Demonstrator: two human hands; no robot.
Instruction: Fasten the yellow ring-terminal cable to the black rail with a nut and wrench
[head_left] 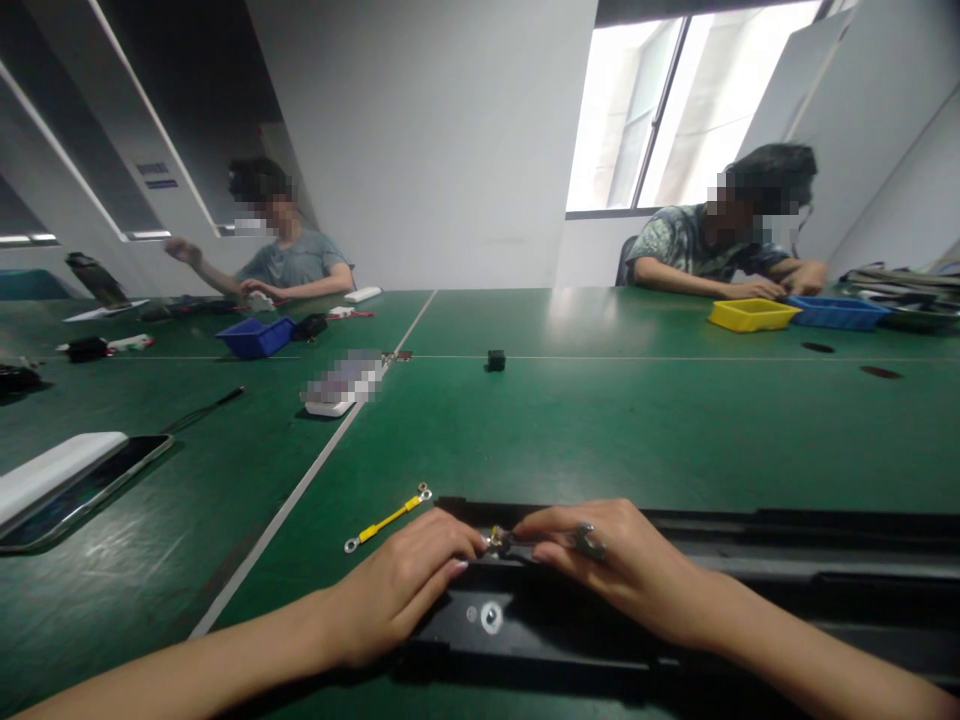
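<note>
A long black metal channel [570, 640] lies across the near side of the green table. Over its left end, the fingertips of my left hand [416, 570] are closed at a small brass-coloured and silver metal fitting [496, 542]. From the right, my right hand [611, 560] has its fingers pressed together around what looks like a small wrench [591, 543]; its curved metal end shows between the fingers, and most of it is hidden. Just beyond my left hand is a short yellow cable [390, 520] with ring terminals. A round bolt head [491, 617] shows on the channel's floor.
To the left lie a phone [97, 495] and a white slab-shaped device [60, 470]. Farther off are a white box [341, 385], a small black cube [496, 360], a dark blue bin [257, 338], a yellow bin [752, 315] and a blue tray [840, 313]. Two people sit opposite.
</note>
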